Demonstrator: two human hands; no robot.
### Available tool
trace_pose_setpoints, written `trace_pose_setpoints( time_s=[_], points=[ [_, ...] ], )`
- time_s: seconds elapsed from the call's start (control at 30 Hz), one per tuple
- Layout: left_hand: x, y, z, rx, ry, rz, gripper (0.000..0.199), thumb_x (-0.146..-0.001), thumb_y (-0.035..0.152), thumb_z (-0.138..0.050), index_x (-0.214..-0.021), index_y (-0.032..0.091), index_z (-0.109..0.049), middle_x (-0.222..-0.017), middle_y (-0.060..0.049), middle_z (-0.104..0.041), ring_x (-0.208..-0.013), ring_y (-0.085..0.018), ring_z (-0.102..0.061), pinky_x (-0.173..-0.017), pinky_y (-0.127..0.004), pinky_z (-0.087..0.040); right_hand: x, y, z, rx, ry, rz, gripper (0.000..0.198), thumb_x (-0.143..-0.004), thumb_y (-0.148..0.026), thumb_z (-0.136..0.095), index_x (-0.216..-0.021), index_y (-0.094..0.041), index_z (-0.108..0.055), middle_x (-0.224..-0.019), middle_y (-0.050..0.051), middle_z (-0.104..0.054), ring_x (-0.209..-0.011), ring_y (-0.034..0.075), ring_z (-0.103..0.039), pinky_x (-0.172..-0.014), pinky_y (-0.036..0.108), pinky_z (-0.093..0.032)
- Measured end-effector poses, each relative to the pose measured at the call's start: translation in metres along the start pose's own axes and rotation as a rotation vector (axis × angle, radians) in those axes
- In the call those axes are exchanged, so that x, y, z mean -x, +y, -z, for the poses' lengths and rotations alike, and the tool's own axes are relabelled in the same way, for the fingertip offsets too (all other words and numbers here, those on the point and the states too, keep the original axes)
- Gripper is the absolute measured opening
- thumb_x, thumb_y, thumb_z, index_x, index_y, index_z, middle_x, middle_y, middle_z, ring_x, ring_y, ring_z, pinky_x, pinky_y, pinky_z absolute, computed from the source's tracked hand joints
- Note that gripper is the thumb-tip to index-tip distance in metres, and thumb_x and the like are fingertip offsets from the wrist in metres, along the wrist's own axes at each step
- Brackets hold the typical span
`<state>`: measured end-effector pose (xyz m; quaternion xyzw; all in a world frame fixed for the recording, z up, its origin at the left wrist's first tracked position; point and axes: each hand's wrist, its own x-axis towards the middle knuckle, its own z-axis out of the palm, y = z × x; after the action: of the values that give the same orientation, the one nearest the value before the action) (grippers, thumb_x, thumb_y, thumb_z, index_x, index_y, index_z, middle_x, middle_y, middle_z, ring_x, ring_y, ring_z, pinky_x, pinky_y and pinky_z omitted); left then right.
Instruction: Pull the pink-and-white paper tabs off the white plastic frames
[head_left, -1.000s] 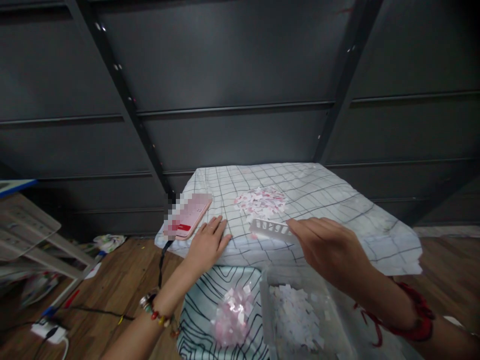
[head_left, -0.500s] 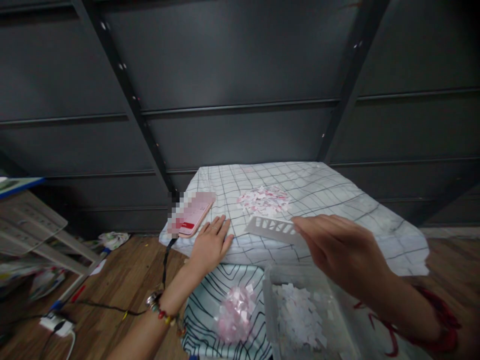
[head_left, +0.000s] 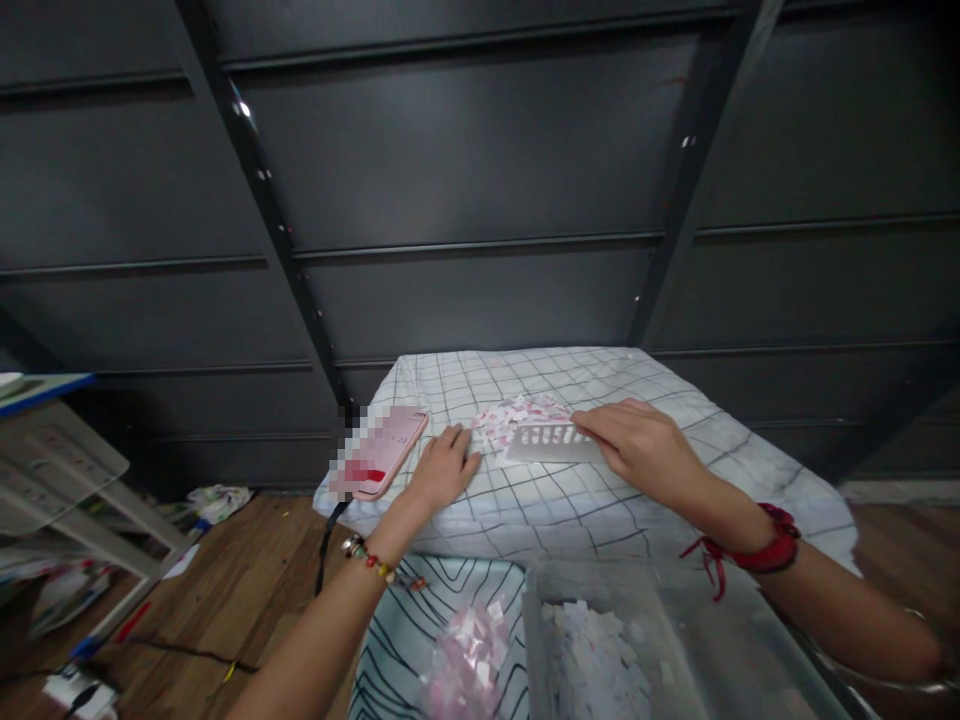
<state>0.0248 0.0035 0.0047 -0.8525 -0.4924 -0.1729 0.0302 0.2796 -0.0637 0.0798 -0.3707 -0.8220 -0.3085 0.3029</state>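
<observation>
My right hand [head_left: 637, 445] is closed on one end of a flat, pale grey plate with a row of slots [head_left: 551, 442]. The slotted plate stands tilted on the checked cloth, against the near side of a pile of small pink and white paper pieces [head_left: 517, 410], partly hiding it. Palm down on the cloth, my left hand [head_left: 442, 468] rests with its fingers stretched out, holding nothing. It lies between the paper pile and a pink phone [head_left: 394, 450].
A white checked cloth [head_left: 457, 380] covers the table. Nearer me are a clear plastic box [head_left: 534, 640] with white paper bits [head_left: 596, 655] and a clear bag of pink pieces [head_left: 469, 665] on a striped cloth [head_left: 397, 640]. A dark panelled wall [head_left: 465, 160] rises behind.
My right hand has brought the slotted plate farther from me, up against the paper pile. My left hand remains flat beside the phone. The whole view has shifted slightly.
</observation>
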Motion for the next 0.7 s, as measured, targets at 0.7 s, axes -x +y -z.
trace_pose_setpoints(
  time_s=[0.7],
  points=[
    [0.004, 0.002, 0.002, 0.020, -0.006, 0.050, 0.039, -0.087, 0.033, -0.039, -0.118, 0.012, -0.048, -0.126, -0.015, -0.049, -0.119, -0.024, -0.043, -0.100, -0.039, -0.034, 0.001, 0.001, 0.015, 0.040, 0.043, 0.007, 0.019, -0.081, -0.012, -0.044, -0.085, -0.015, -0.062, -0.075, 0.004, -0.068, -0.066, 0.013, -0.061, -0.064, 0.025, -0.046]
  ],
)
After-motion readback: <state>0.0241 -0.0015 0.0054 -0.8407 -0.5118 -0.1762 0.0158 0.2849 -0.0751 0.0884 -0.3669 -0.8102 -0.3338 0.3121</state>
